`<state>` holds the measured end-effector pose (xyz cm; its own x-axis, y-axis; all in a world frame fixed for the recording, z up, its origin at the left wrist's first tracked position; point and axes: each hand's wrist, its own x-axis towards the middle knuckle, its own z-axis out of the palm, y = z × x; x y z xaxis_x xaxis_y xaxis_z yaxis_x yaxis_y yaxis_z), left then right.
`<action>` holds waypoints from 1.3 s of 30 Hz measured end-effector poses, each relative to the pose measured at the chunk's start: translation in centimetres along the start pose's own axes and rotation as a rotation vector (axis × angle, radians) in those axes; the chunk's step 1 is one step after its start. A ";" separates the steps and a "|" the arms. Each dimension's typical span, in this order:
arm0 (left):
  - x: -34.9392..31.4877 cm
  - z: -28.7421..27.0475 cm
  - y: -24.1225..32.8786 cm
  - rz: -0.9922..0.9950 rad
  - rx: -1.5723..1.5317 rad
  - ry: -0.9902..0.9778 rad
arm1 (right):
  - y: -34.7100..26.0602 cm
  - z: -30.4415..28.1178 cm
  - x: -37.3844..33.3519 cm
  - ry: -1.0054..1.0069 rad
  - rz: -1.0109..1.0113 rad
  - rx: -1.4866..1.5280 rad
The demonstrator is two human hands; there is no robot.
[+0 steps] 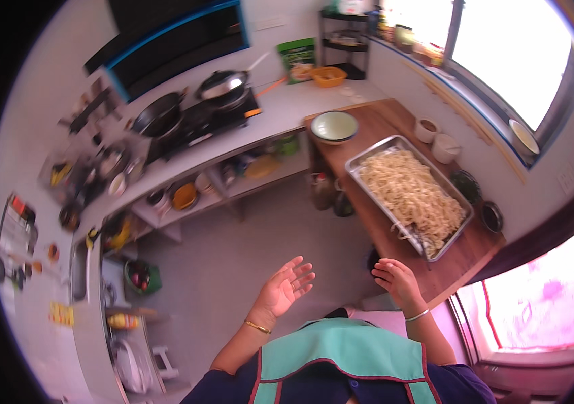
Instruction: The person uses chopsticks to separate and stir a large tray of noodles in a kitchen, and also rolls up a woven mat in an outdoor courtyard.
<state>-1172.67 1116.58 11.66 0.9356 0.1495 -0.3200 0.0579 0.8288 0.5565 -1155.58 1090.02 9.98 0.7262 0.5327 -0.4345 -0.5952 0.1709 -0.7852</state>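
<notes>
My left hand (285, 287) is raised in front of my chest, palm up, fingers spread, holding nothing. My right hand (396, 278) hovers with fingers loosely curled and empty, just off the near corner of a wooden counter (381, 124). On that counter lies a large metal tray (366, 159) heaped with pale noodles (409, 193). Tongs (413, 237) rest in the tray's near end, a little beyond my right hand. A pale green bowl (334, 126) sits at the counter's far end.
A black stove (199, 118) with a wok (157, 114) and a lidded pan (222, 85) stands on the white counter at left. Shelves below hold pots and bowls. Two white cups (436, 138) and dark small bowls (491, 216) line the wall side. The grey floor (246, 249) lies between.
</notes>
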 end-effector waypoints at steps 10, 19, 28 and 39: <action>-24.8 -8.4 -6.3 0.311 -0.121 0.319 | 9.2 8.0 -10.9 -0.346 0.209 -0.132; -37.4 -6.5 -10.6 0.689 -0.041 0.476 | 9.1 14.0 -16.1 -0.672 0.274 -0.364; -37.3 1.0 -17.3 0.751 -0.085 0.386 | 6.0 8.6 -19.9 -0.933 0.248 -0.413; -36.3 8.6 -21.0 0.693 0.031 0.471 | 3.8 1.7 -22.3 -1.012 0.181 -0.349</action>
<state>-1204.88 1089.11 18.18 0.5197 0.8349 -0.1812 -0.4604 0.4524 0.7638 -1174.62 1080.19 17.47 -0.0782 0.9900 -0.1172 -0.4181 -0.1393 -0.8977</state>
